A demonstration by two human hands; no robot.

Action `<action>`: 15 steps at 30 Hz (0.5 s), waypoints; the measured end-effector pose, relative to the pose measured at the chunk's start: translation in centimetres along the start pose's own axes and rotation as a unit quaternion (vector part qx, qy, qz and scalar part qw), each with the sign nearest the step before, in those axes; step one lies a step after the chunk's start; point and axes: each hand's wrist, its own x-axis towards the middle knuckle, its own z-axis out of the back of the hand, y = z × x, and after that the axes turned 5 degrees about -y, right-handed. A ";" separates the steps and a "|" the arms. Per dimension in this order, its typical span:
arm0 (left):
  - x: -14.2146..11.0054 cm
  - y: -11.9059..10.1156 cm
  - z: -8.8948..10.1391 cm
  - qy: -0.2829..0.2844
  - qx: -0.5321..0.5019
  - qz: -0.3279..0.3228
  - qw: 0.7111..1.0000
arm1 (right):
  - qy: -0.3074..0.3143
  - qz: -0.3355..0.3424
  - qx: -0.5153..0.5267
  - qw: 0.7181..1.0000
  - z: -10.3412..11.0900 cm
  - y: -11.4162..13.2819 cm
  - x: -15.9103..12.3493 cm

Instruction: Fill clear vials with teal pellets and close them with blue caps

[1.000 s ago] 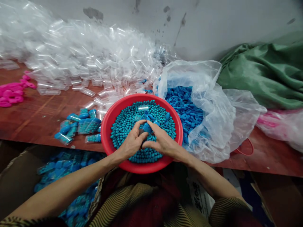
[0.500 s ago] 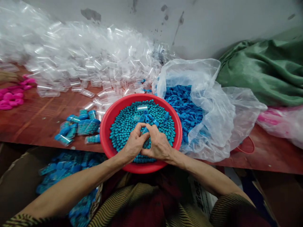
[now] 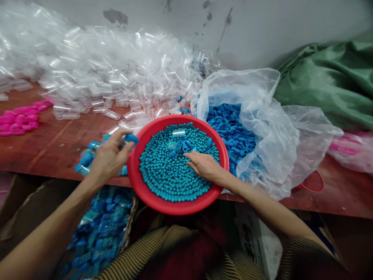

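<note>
A large red basin (image 3: pixel 134 177) holds a bed of round teal beads (image 3: pixel 166 175). Among the beads lie several blue caps (image 3: pixel 184 144) and clear plastic tubes (image 3: pixel 178 133). My left hand (image 3: pixel 109 157) is left of the basin's rim, above the table, its fingers closed around a clear tube with a blue cap (image 3: pixel 131 139). My right hand (image 3: pixel 205 165) reaches over the beads from the right. Its fingers are stretched out by the loose blue caps, and nothing shows in them. Below my left hand, bead-filled tubes (image 3: pixel 86 159) lie on the table, partly hidden.
Clear tubes (image 3: pixel 101 66) are heaped along the wall. Right of the basin, a plastic bag (image 3: pixel 268 128) lies around blue caps (image 3: pixel 230 128). Pink pieces (image 3: pixel 20 120) are at left. A cardboard box (image 3: pixel 32 210) of filled tubes stands below the table edge.
My hands were together over the basin; they have parted. The left moved left past the rim with the capped tube, while the right stayed above the beads. A hand at far left left the view.
</note>
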 end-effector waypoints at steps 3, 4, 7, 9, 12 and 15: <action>0.8 1.1 1.1 -0.070 0.217 -0.024 0.973 | -0.007 0.070 -0.099 0.993 -0.1 0.7 2.1; 0.8 0.9 1.0 -0.090 0.244 -0.043 0.965 | -0.015 0.098 -0.123 0.987 -0.2 1.2 2.8; 0.6 -0.4 -0.4 -0.085 0.216 -0.094 0.968 | -0.029 0.145 -0.169 0.974 -1.1 2.5 4.6; 0.4 -1.6 -1.6 -0.020 0.189 -0.110 0.976 | -0.014 0.152 -0.179 0.972 -1.9 2.9 4.8; 0.9 -2.6 -3.4 0.079 0.172 -0.119 0.975 | 0.034 0.155 -0.170 0.972 -2.8 2.5 3.6; 1.6 -2.9 -5.1 0.141 0.198 -0.127 0.962 | 0.080 0.156 -0.151 0.973 -2.7 1.5 1.7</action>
